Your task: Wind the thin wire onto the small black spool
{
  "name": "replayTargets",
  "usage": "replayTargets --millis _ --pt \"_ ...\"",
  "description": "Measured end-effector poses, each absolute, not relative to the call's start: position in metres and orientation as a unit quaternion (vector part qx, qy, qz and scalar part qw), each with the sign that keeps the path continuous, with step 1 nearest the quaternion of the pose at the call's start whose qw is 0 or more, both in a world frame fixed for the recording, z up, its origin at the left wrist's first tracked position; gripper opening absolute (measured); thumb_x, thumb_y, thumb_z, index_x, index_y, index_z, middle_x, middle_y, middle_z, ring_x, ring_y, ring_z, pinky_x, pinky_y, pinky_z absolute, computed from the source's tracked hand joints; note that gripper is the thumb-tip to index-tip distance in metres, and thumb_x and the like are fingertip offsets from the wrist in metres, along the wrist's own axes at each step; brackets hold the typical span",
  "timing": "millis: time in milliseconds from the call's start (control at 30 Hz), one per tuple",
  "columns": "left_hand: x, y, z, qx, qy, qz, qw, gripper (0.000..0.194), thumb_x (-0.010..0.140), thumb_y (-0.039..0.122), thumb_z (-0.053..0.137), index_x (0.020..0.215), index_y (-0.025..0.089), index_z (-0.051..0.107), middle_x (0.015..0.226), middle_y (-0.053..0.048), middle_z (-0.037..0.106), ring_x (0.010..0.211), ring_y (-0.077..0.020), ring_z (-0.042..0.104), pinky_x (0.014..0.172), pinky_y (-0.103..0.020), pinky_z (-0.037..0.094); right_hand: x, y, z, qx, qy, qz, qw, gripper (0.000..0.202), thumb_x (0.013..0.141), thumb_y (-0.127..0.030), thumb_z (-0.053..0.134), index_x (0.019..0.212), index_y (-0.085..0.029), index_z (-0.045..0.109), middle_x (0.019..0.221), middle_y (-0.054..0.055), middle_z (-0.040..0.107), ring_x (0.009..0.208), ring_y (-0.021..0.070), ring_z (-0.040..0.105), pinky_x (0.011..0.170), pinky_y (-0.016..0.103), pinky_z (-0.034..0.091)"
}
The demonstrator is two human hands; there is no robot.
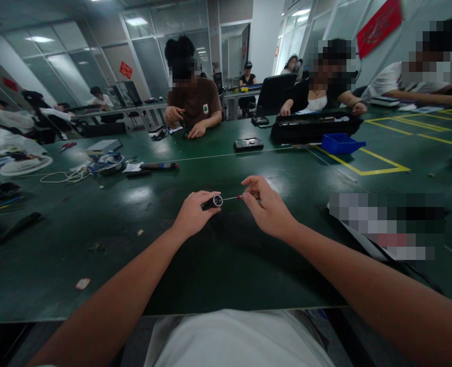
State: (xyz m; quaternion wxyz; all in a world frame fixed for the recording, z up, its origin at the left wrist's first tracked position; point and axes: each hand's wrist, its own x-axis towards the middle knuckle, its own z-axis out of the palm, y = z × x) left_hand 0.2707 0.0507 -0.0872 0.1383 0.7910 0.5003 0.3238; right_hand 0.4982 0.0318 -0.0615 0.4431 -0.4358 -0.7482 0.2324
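Over the green tabletop, my left hand [193, 211] is closed round a small black cylindrical part [211, 202]. Its round open end, with a pale rim and some inner structure, faces right. My right hand [266, 206] grips the handle of a screwdriver [233, 198], whose thin metal shaft points left. The shaft's tip reaches the open end of the black part; whether it is inside cannot be made out. Most of the screwdriver handle is hidden behind my right fingers.
A blue bin [341, 144] stands back right beside a long black housing [314, 127]. Farther back lies a circuit-board device [248, 144]. At left are a dark pen-like tool [159, 166] and coiled cable [71, 174]. A co-worker [195, 102] sits opposite.
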Motion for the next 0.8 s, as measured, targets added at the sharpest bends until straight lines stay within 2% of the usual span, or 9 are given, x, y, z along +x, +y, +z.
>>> replayTargets --millis 100,233,300,500,667,800 --pt "0.271 0.05 -0.086 0.791 0.497 0.331 0.13 0.042 0.083 0.022 0.075 0.124 0.027 0.067 0.12 -0.005 0.069 0.112 -0.0251 0.062 0.1 -0.045 0.044 0.497 0.037 -0.065 -0.433 -0.689 0.306 0.495 0.015 0.09 -0.035 0.058 0.1 -0.023 0.059 0.088 0.004 0.068 0.08 0.0202 0.064 0.078 0.038 0.051" --pt "0.269 0.052 -0.086 0.805 0.468 0.351 0.099 0.043 0.085 0.022 0.073 0.127 0.028 0.065 0.123 -0.005 0.068 0.113 -0.0239 0.06 0.102 -0.044 0.043 0.497 0.053 -0.073 -0.409 -0.501 0.524 0.554 0.023 0.088 -0.045 0.059 0.087 -0.022 0.06 0.079 0.003 0.064 0.071 0.0174 0.062 0.077 0.039 0.056" --pt "0.268 0.053 -0.087 0.803 0.473 0.349 0.097 0.043 0.085 0.021 0.073 0.126 0.028 0.066 0.123 -0.005 0.068 0.113 -0.0239 0.06 0.102 -0.045 0.043 0.498 0.059 -0.078 -0.414 -0.447 0.561 0.561 0.025 0.086 -0.046 0.062 0.082 -0.022 0.058 0.074 0.002 0.061 0.066 0.0159 0.059 0.074 0.037 0.057" --pt "0.268 0.055 -0.09 0.801 0.484 0.334 0.111 0.043 0.083 0.021 0.074 0.125 0.028 0.067 0.121 -0.005 0.068 0.113 -0.0242 0.06 0.102 -0.045 0.043 0.495 0.057 -0.08 -0.427 -0.512 0.478 0.572 0.026 0.086 -0.047 0.063 0.087 -0.022 0.061 0.082 0.003 0.066 0.073 0.016 0.063 0.074 0.036 0.057" --pt "0.27 0.053 -0.088 0.804 0.488 0.324 0.104 0.043 0.083 0.021 0.074 0.124 0.029 0.068 0.12 -0.004 0.069 0.111 -0.0246 0.06 0.099 -0.045 0.043 0.495 0.046 -0.072 -0.442 -0.625 0.365 0.529 0.021 0.092 -0.041 0.058 0.092 -0.021 0.063 0.081 0.003 0.069 0.075 0.0178 0.067 0.075 0.037 0.055" --pt "0.27 0.053 -0.087 0.797 0.492 0.331 0.116 0.042 0.081 0.018 0.075 0.121 0.028 0.069 0.118 -0.004 0.07 0.11 -0.024 0.061 0.1 -0.044 0.044 0.495 0.041 -0.071 -0.418 -0.679 0.348 0.494 0.02 0.093 -0.04 0.058 0.099 -0.022 0.065 0.086 0.004 0.073 0.08 0.0193 0.07 0.077 0.037 0.056"
